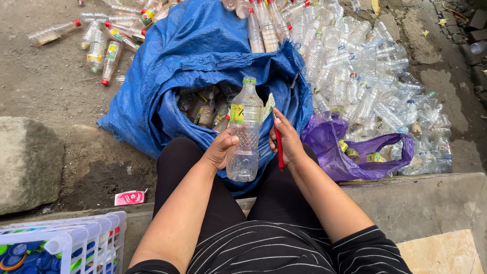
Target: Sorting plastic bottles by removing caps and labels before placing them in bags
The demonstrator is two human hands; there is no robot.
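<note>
Bottle [244,133] of clear plastic with a green cap stands upright in the left hand [221,147], whose fingers wrap its lower body and grip it firmly above the lap. Its yellow and green label [267,107] is partly peeled and flaps off on the right side near the shoulder. The right hand [287,139] is closed around a red-handled cutter [278,144], held just beside the bottle with its tip up toward the loose label.

Below the bottle, a blue sack [167,66] lies open on the ground with brownish labelled bottles inside. Past it spreads a big heap of clear bottles [365,76], and a purple bag [340,152] with scraps of label sits near the right knee. A white basket [86,238] of bottle caps stands at lower left.

The main risk, as I judge it, is the blade: the left thumb lies close to the cutting line, and thin smooth plastic may let the tip skid toward those fingers. Squeezing hard could buckle the bottle and jerk the cut. The half-freed label might also tear and leave strips stuck on.
</note>
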